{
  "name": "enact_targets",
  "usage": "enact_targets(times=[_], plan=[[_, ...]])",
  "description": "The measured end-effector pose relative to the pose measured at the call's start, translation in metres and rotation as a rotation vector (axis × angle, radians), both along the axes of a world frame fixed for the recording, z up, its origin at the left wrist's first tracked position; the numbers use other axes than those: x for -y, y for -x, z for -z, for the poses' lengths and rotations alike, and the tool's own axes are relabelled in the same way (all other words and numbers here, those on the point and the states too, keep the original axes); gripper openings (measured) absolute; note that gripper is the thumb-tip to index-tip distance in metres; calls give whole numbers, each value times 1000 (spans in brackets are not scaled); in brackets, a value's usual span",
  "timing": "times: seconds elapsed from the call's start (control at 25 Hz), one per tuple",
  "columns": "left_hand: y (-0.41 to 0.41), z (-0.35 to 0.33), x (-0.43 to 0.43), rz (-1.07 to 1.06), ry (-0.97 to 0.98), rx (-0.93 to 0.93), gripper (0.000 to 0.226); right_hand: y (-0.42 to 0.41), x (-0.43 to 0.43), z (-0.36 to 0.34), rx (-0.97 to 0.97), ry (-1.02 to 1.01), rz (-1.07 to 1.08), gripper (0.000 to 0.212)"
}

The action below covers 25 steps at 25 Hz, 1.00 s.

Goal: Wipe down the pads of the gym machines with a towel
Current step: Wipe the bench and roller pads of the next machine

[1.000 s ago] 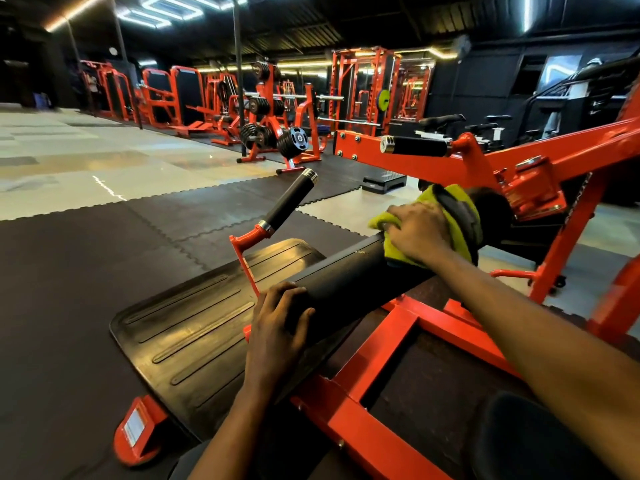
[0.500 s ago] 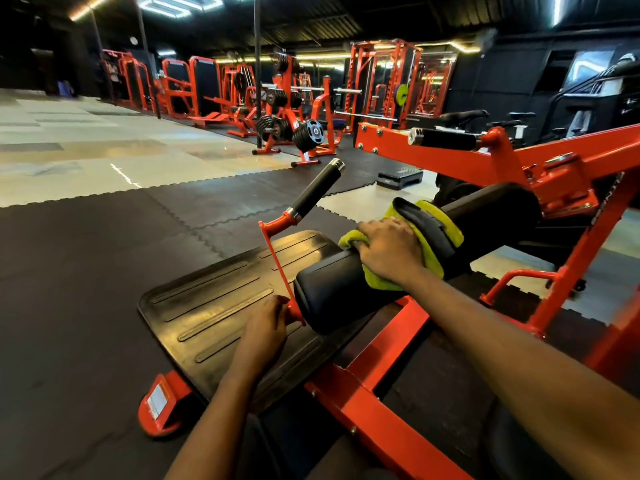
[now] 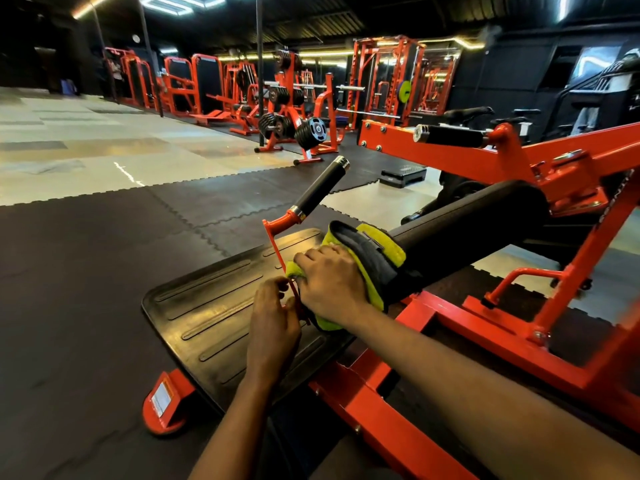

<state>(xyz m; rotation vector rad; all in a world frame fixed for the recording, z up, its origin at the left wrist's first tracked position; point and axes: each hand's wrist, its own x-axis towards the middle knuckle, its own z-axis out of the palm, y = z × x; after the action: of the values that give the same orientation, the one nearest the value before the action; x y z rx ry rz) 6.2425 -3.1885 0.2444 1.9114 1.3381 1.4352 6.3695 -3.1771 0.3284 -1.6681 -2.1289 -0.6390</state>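
The roller pad (image 3: pixel 467 233) was black. Draped over its near end, the towel (image 3: pixel 375 261) was yellow-green with a dark grey face. Under the pad the machine frame (image 3: pixel 443 306) was orange-red; left of it, the footplate (image 3: pixel 207 306) was black with raised stripes.

the right hand (image 3: pixel 330 282) reaches forward, fingers bent over a yellow-green fluffy towel (image 3: pixel 375 235). the left hand (image 3: pixel 273 317), just beside it, curls round a thin orange metal bar (image 3: pixel 275 244).

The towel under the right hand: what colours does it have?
Yellow-green with a dark grey side; the towel shows best in the head view.
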Motion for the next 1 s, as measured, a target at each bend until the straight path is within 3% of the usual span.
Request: enact_targets(times=[0.16,0.32,0.56,0.76,1.0], plan=[[-10,-11,1,-148,-114,-221,44,-23,-3,-11,-34,3,-50,36],[-16,-16,2,-232,-74,-370,46,-69,-15,-32,-64,1,73,35],[-48,-43,-5,-105,-112,-212,29,-158,-25,-67,-97,-49,195,35],[-89,-71,-21,-29,-179,-320,32,-229,-24,-92,-153,-129,301,38],[-115,-78,-43,-11,-211,-405,17,-316,-25,-142,-284,-138,470,53]])
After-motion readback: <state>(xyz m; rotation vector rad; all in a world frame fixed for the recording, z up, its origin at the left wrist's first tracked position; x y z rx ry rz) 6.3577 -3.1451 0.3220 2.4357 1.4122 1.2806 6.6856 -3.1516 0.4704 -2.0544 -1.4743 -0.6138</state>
